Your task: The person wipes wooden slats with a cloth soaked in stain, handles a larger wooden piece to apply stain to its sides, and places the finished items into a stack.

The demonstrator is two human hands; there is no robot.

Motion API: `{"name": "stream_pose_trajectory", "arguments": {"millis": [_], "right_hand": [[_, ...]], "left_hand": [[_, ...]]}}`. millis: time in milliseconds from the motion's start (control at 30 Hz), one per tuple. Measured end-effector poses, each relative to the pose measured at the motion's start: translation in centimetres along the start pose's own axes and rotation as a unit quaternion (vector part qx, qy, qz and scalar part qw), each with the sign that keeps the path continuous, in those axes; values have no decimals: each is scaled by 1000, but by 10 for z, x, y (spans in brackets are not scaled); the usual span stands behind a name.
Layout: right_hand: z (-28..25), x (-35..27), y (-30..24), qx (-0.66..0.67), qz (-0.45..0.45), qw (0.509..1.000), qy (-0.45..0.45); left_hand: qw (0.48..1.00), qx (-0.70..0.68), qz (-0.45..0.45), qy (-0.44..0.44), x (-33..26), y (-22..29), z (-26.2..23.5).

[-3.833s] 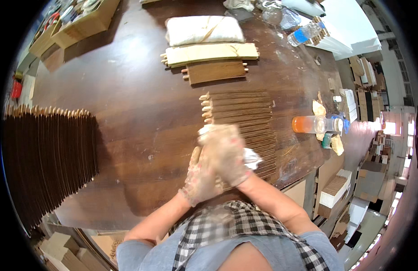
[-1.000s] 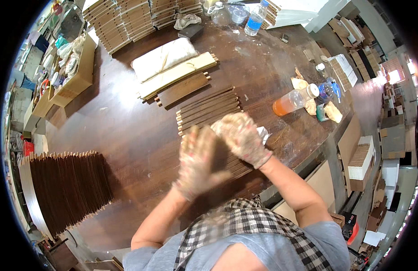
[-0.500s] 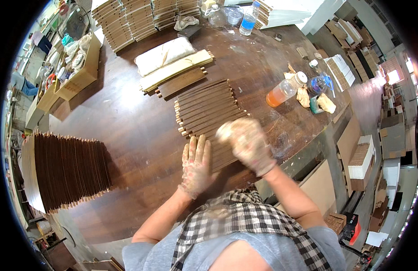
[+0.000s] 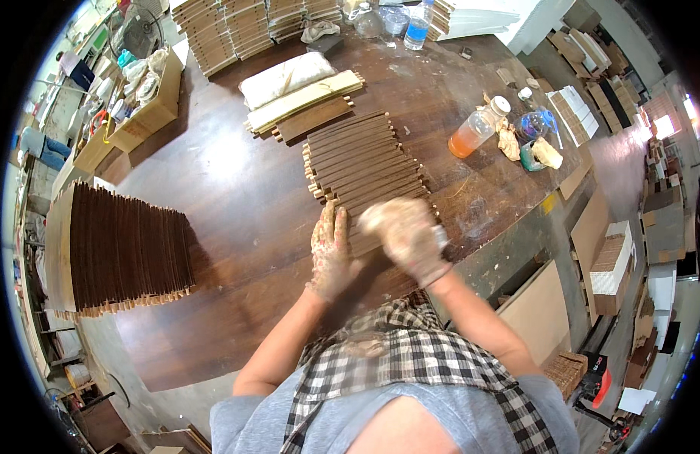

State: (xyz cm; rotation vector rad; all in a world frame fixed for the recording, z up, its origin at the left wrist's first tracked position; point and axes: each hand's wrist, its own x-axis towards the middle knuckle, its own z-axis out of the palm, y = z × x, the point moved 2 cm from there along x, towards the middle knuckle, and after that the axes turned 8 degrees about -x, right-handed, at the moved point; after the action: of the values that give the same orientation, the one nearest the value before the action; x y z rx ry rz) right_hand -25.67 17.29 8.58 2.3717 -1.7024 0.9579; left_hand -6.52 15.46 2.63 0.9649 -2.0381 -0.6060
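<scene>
A row of narrow dark brown wooden slats (image 4: 369, 163) with pale pegged ends lies side by side on the brown table (image 4: 236, 303). My left hand (image 4: 331, 253), in a stained pale work glove, rests with its fingers stretched out along the left ends of the nearest slats. Over those same slats is my right hand (image 4: 406, 238), gloved too and smeared by motion. Its fingers look curled into a fist. A small greyish-white edge shows beside it, but what it holds is not clear.
A big stack of dark slats (image 4: 130, 253) stands at the left. Beyond the row lie a wrapped white bundle (image 4: 289, 79) and pale strips (image 4: 308, 102). Bottles, including one with orange liquid (image 4: 471, 136), stand at the right. Cardboard boxes (image 4: 149, 117) hold supplies at far left.
The whole view has shifted a little, with the table's things higher and further right. My right hand has moved slightly left over the slats; my left hand stays at their ends.
</scene>
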Motion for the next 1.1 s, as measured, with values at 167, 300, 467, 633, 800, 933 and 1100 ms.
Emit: {"name": "stream_pose_trajectory", "arguments": {"millis": [167,300,467,633,800,933,1100], "right_hand": [[-2,-4,22,6,-10,997,72],[-46,-50,113,-135,241,958,70],[-20,-68,46,217,344,911,-72],[29,-70,71,195,311,922,-127],[31,-49,83,330,346,874,-93],[-11,-9,51,318,186,926,82],[13,21,33,41,-72,996,-23]], "left_hand": [[999,31,2,-7,0,2,-7],[1000,20,16,5,-2,-3,2],[1000,27,-12,4,2,-6,7],[999,44,-8,13,13,-11,7],[999,22,9,47,27,-33,12],[998,21,8,65,20,-21,17],[995,58,-67,45,16,-13,24]]}}
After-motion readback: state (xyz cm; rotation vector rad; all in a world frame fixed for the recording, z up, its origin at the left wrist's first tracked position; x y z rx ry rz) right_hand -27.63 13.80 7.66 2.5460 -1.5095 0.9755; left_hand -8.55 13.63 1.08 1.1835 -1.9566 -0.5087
